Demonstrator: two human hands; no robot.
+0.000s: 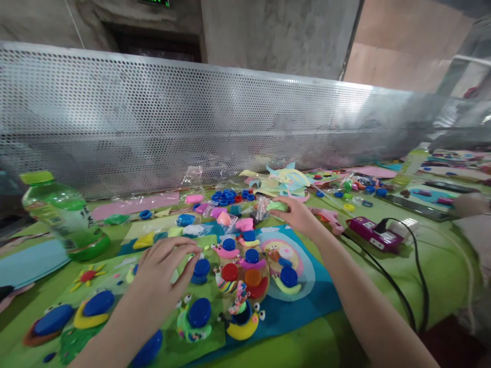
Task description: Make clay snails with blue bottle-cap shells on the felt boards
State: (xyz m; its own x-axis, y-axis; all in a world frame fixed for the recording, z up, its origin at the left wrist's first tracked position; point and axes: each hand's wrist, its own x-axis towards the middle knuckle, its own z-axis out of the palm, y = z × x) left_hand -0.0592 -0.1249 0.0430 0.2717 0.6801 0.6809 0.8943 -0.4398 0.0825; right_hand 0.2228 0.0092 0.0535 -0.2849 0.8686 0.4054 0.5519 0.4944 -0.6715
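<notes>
My left hand rests with fingers curved on the green felt sheet, fingertips touching a blue bottle cap. Nothing visible lies inside it. My right hand reaches far across the table and closes on a light green lump of clay. Between my hands sit several clay snails with bottle-cap shells, among them a red-capped one, a blue-capped one and a yellow one. A blue felt sheet with a round picture lies under my right forearm.
A green drink bottle stands at the left. Loose blue caps, clay bags and foam cut-outs line the perforated metal wall. A pink device with a black cable sits right. Another person's hand is at the far right.
</notes>
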